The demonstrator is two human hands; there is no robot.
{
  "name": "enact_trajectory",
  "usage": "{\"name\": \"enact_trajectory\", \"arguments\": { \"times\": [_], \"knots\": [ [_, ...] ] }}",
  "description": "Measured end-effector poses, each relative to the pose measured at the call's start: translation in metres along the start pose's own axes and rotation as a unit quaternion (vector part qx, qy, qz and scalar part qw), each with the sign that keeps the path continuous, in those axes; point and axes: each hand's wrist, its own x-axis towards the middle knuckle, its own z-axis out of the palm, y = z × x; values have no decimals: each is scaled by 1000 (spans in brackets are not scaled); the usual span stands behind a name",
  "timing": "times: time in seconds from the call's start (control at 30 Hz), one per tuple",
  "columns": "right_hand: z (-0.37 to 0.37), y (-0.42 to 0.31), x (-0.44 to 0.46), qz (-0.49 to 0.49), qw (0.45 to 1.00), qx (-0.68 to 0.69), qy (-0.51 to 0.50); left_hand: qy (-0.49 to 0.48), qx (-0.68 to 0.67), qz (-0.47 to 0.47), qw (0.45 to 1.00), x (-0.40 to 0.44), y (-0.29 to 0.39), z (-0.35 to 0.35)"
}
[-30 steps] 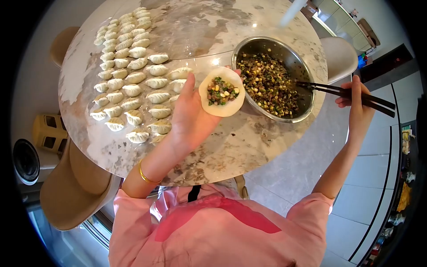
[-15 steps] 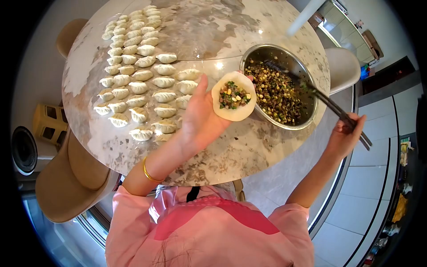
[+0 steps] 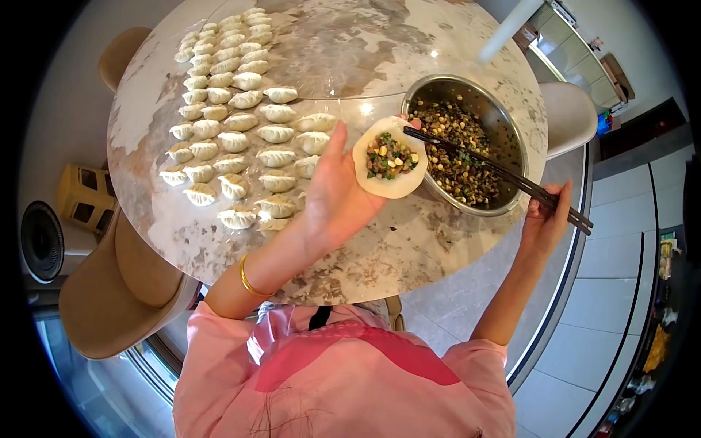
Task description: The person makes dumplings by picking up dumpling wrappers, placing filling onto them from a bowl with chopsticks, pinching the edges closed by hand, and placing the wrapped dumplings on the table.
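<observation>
My left hand (image 3: 334, 197) is palm up and supports a round dumpling wrapper (image 3: 392, 188) on its fingers, the thumb standing apart. A mound of chopped filling (image 3: 391, 156) with yellow and green bits sits in the middle of the wrapper. In my right hand (image 3: 545, 220) is a pair of dark chopsticks (image 3: 504, 172), gripped near the rear ends. Their tips point left, at the wrapper's upper right edge; whether they touch it I cannot tell. Under the chopsticks stands a steel bowl (image 3: 509, 125) of the same filling.
Rows of pleated dumplings (image 3: 232, 141) cover the left part of the round marble table (image 3: 350, 270). Brown chairs (image 3: 120, 292) stand at the left, near a black round fan (image 3: 42, 241). A pale chair (image 3: 569, 117) is behind the bowl at the right.
The chopsticks have swung left, from the bowl's right side across to the wrapper's edge. My right hand has shifted slightly left. My left hand still holds the filled wrapper in nearly the same place.
</observation>
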Motion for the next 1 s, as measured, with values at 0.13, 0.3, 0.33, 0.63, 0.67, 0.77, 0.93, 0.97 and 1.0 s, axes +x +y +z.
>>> {"name": "enact_trajectory", "arguments": {
  "times": [0.13,0.3,0.33,0.63,0.67,0.77,0.93,0.97,1.0],
  "knots": [
    [-7,-3,-4,-21,1000,-4,-4,-10,2,4,1000,0,0,0],
    [-12,-10,-6,-18,998,20,51,-6,-6,10,1000,0,1,1],
    [-14,-10,-8,-16,998,20,50,-4,-8,12,1000,1,0,2],
    [-2,12,-32,72,995,54,-31,-8,-37,21,999,-1,1,3],
    [1,13,-34,80,996,37,-28,-10,-40,20,999,-2,1,3],
    [-2,13,-32,77,996,34,-13,-20,-40,20,999,-4,3,2],
    [-11,8,-27,73,997,28,-1,-18,-40,23,999,-4,7,-1],
    [-15,8,-26,69,997,23,-6,-16,-41,24,999,-4,6,-1],
    [-18,7,-25,66,998,19,-10,-16,-42,24,999,-4,6,0]
  ]
}}
